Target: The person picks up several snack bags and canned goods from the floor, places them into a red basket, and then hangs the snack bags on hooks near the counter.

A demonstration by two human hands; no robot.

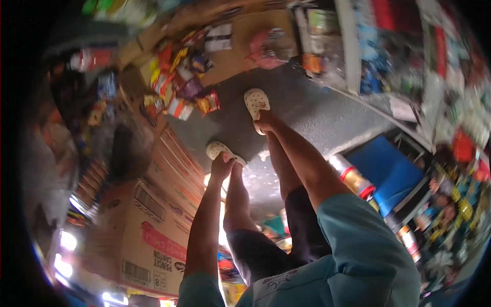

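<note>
Both of my arms hang down in front of me, over the dark floor [307,96]. My left hand [222,165] appears in front of a cream perforated clog [216,149] on one foot. Nothing shows in that hand, and its fingers are partly hidden. Farther right, my right hand [264,121] overlaps the other clog [256,100] in the view. Its fingers look loosely curled, with no object visible in them. Ahead of my feet lies a heap of colourful snack packets [188,78]. A red and yellow packet [208,103] lies at its near edge.
Flattened cardboard [230,67] lies ahead, with a pink plastic bag [264,48] on it. Large cardboard cartons [153,238] stand along the left. A white-framed shelf [351,46] of blurred goods lines the right. Nearer are a blue panel [383,169] and a cylindrical container [353,177].
</note>
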